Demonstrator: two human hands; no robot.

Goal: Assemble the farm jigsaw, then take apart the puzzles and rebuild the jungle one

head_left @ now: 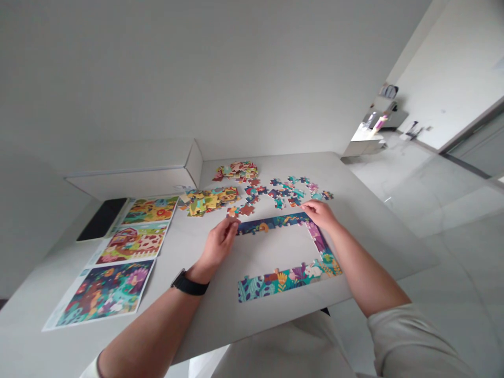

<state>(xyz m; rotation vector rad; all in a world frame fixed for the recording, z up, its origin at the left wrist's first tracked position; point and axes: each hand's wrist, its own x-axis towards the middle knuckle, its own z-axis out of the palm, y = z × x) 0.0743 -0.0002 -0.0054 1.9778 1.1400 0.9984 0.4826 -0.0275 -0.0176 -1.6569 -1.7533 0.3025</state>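
Note:
A partly assembled jigsaw border lies on the grey table, with a bottom row, a right side and a dark blue top row; its left side is open. My left hand, wearing a black watch, is closed at the left end of the top row, its fingertips curled together. Over the top right corner is my right hand, thumb and fingers pinched close to the loose dark jigsaw pieces. Whatever either hand may hold is hidden or too small to see.
Yellow jigsaw pieces and a reddish pile lie at the back. On the left are three printed picture sheets, a black phone and a white box. A wall stands behind the table.

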